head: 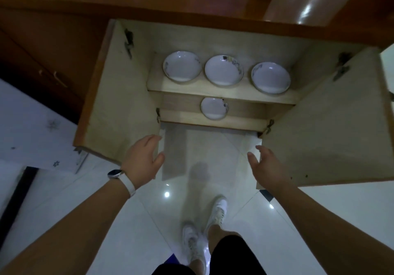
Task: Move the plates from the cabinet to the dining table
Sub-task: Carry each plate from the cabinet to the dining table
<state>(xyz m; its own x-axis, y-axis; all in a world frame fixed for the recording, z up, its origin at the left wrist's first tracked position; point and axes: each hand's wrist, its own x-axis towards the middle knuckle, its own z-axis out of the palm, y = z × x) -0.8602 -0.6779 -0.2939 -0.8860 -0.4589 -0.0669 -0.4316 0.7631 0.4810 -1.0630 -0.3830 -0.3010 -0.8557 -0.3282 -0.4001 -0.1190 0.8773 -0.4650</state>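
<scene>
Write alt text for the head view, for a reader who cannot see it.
Four white plates sit in an open cabinet, three on the upper shelf, one below; left hand and right hand are at its door edges.

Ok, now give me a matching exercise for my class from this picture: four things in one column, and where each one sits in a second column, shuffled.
Things:
1. watch
2. lone plate
3. row of three plates
4. shoes

Places:
A. upper shelf
B. floor
C. left wrist
D. lower shelf

Pairs: 1-C, 2-D, 3-A, 4-B
</scene>
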